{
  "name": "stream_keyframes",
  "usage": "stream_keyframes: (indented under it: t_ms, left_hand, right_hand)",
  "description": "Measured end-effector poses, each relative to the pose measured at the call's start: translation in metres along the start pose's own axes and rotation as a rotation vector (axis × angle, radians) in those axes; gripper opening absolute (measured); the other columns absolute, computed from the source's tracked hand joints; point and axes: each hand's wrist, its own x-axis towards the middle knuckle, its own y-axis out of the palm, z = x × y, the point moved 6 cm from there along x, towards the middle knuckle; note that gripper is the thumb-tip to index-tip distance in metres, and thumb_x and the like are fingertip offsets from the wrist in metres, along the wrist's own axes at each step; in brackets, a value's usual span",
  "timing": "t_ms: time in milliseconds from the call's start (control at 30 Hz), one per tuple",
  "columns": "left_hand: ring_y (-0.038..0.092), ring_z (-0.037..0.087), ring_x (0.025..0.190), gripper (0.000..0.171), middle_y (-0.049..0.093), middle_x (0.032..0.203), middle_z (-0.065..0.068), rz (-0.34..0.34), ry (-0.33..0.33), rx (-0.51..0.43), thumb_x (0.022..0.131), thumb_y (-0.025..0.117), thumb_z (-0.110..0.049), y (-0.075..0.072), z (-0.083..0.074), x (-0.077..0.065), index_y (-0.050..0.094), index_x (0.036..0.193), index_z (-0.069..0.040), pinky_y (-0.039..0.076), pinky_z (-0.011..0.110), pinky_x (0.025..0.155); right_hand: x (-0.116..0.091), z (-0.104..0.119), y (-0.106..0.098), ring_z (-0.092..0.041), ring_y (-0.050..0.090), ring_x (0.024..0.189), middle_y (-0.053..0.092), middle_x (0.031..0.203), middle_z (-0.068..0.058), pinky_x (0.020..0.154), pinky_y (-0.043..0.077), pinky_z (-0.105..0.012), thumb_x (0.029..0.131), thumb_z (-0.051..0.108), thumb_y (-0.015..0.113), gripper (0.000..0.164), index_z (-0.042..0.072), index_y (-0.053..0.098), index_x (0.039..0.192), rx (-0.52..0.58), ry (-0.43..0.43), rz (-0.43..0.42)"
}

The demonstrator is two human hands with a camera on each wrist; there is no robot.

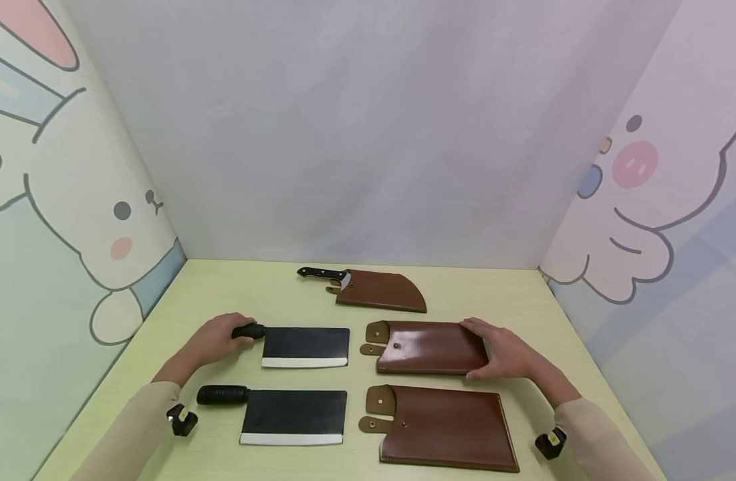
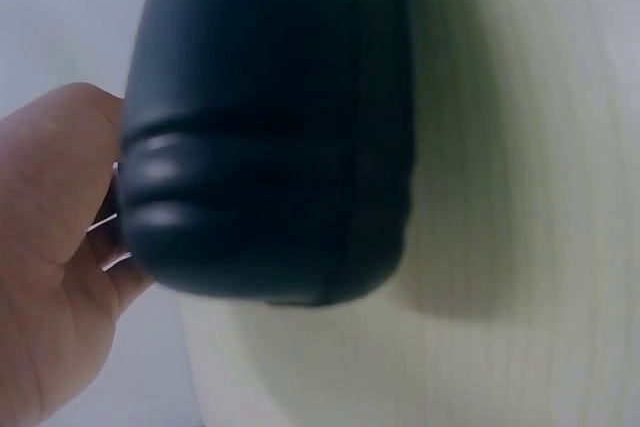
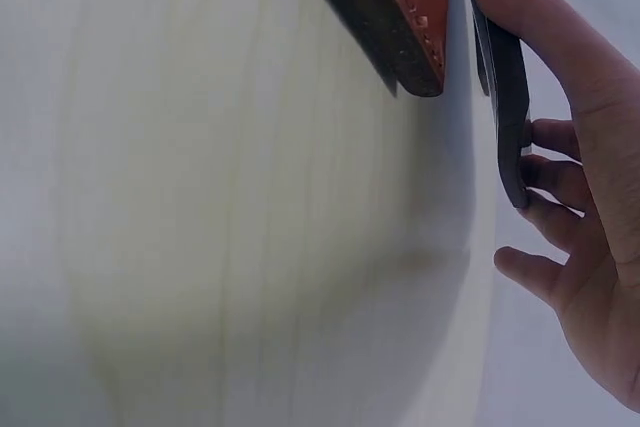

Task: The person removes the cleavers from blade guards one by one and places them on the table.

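My left hand (image 1: 219, 337) holds the black handle (image 1: 249, 331) of a cleaver in the middle row, its dark blade (image 1: 305, 344) flat on the table and pointing right. Across from it, my right hand (image 1: 505, 351) grips the right end of a brown leather knife sheath (image 1: 434, 347), thumb on the near edge and fingers on the far edge. The right wrist view shows that thumb and the fingertips against the dark sheath edge (image 3: 505, 77). A large black handle (image 2: 265, 127) fills the left wrist view, partly hiding the left fingers.
Nearer the front lie a second cleaver (image 1: 295, 413) and a second brown sheath (image 1: 448, 427), side by side. At the back, a black-handled knife (image 1: 322, 273) sits in a curved brown sheath (image 1: 382, 290). A grey wall (image 1: 368, 133) stands behind the light table (image 1: 482, 287).
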Motion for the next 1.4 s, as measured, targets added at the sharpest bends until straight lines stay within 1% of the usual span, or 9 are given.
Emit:
stream_keyframes:
  t_ms: [233, 467, 600, 700, 800, 900, 1033, 1200, 1400]
  left_hand:
    - [0.067, 0.032, 0.103, 0.038, 0.071, 0.113, 0.013, 0.030, 0.003, -0.009, 0.093, 0.076, -0.019, 0.003, 0.003, 0.000, 0.069, 0.125, 0.001, 0.052, 0.052, 0.086]
    - [0.065, 0.036, 0.109, 0.041, 0.069, 0.117, 0.015, 0.058, -0.002, -0.017, 0.095, 0.073, -0.020, 0.007, 0.006, -0.001, 0.066, 0.129, 0.002, 0.052, 0.055, 0.090]
    - [0.065, 0.037, 0.111, 0.042, 0.068, 0.119, 0.017, 0.068, -0.002, -0.022, 0.096, 0.072, -0.019, 0.008, 0.007, -0.001, 0.064, 0.130, 0.004, 0.051, 0.055, 0.092]
    - [0.063, 0.041, 0.115, 0.044, 0.067, 0.124, 0.020, 0.079, -0.001, -0.026, 0.097, 0.071, -0.017, 0.007, 0.005, 0.000, 0.062, 0.133, 0.006, 0.050, 0.057, 0.095]
    - [0.059, 0.044, 0.122, 0.048, 0.064, 0.130, 0.023, 0.084, -0.011, -0.042, 0.097, 0.072, -0.019, 0.004, 0.002, 0.004, 0.060, 0.136, 0.006, 0.048, 0.059, 0.100]
    - [0.054, 0.047, 0.128, 0.052, 0.060, 0.137, 0.024, 0.074, -0.022, -0.057, 0.098, 0.071, -0.025, -0.001, -0.004, 0.010, 0.058, 0.139, 0.004, 0.045, 0.061, 0.104]
    - [0.052, 0.047, 0.131, 0.051, 0.058, 0.139, 0.025, 0.033, -0.033, -0.047, 0.100, 0.068, -0.029, -0.010, -0.013, 0.025, 0.059, 0.139, 0.002, 0.043, 0.062, 0.106]
    - [0.051, 0.046, 0.133, 0.049, 0.058, 0.141, 0.025, -0.023, -0.044, -0.034, 0.101, 0.067, -0.030, -0.018, -0.024, 0.045, 0.059, 0.138, 0.001, 0.040, 0.062, 0.109]
    - [0.050, 0.044, 0.135, 0.053, 0.056, 0.143, 0.023, -0.062, -0.040, -0.016, 0.101, 0.067, -0.031, -0.019, -0.034, 0.071, 0.056, 0.142, 0.000, 0.040, 0.060, 0.111]
  right_hand:
    - [0.000, -0.003, 0.006, -0.039, 0.050, 0.137, 0.045, 0.156, -0.016, 0.101, 0.049, -0.058, 0.065, 0.078, 0.080, 0.121, 0.009, 0.041, 0.156, -0.003, 0.000, 0.006]
    - [-0.001, -0.003, 0.013, -0.040, 0.045, 0.142, 0.041, 0.159, -0.017, 0.104, 0.047, -0.058, 0.066, 0.076, 0.082, 0.119, 0.012, 0.040, 0.157, 0.007, 0.020, 0.039]
    - [-0.001, -0.002, 0.014, -0.042, 0.045, 0.141, 0.038, 0.160, -0.019, 0.103, 0.048, -0.059, 0.066, 0.076, 0.082, 0.118, 0.010, 0.041, 0.156, 0.001, 0.009, 0.042]
    - [0.000, 0.001, 0.009, -0.042, 0.045, 0.141, 0.036, 0.161, -0.020, 0.102, 0.049, -0.058, 0.070, 0.075, 0.080, 0.115, 0.008, 0.044, 0.155, -0.004, -0.008, 0.030]
    - [0.003, 0.005, 0.001, -0.042, 0.046, 0.140, 0.037, 0.161, -0.019, 0.102, 0.049, -0.059, 0.076, 0.072, 0.077, 0.105, 0.007, 0.047, 0.153, -0.006, -0.014, 0.001]
    - [0.008, 0.008, -0.008, -0.043, 0.046, 0.140, 0.040, 0.159, -0.020, 0.103, 0.047, -0.062, 0.081, 0.067, 0.075, 0.098, 0.007, 0.048, 0.152, 0.001, -0.015, -0.035]
    - [0.019, 0.013, -0.017, -0.043, 0.043, 0.142, 0.041, 0.159, -0.020, 0.104, 0.045, -0.063, 0.084, 0.066, 0.073, 0.095, 0.007, 0.046, 0.154, 0.019, -0.017, -0.056]
    - [0.035, 0.022, -0.025, -0.042, 0.041, 0.145, 0.039, 0.160, -0.018, 0.106, 0.043, -0.064, 0.085, 0.069, 0.070, 0.095, 0.010, 0.045, 0.155, 0.036, -0.021, -0.053]
    - [0.056, 0.031, -0.030, -0.041, 0.040, 0.145, 0.039, 0.161, -0.017, 0.108, 0.041, -0.063, 0.085, 0.070, 0.070, 0.096, 0.009, 0.045, 0.155, 0.030, -0.026, -0.062]
